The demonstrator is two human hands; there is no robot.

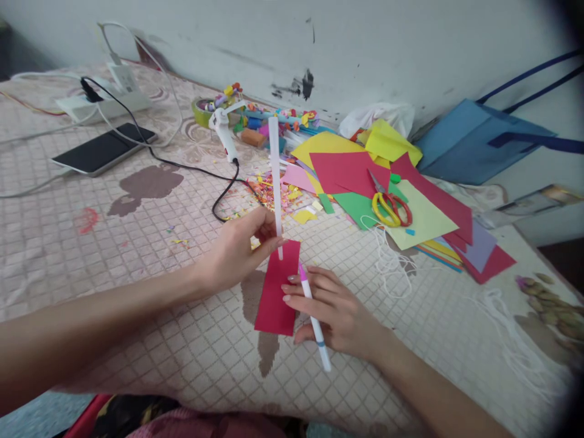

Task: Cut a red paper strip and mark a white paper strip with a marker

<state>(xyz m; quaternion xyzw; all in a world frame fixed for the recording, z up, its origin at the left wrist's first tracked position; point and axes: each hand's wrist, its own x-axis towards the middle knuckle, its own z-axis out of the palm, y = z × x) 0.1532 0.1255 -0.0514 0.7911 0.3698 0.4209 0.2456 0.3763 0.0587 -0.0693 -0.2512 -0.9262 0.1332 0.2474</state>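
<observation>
And there on the left, the left hand had thumb and fingers pinched closed on a white strip, its lower end over the red paper piece, which lay on the patterned cloth! Next, the right hand, loosely curled, had the pink-tipped pen tucked among its fingers, fingertips at the paper's edge; farther right, scissors lay on coloured sheets.

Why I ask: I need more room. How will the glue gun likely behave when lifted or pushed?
The glue gun looks like hard plastic, so it should stay stiff. Its black cord trails from the handle end, so it will probably drag, perhaps disturbing the paper scraps nearby. Its narrow, angular body might tip if pushed.
</observation>
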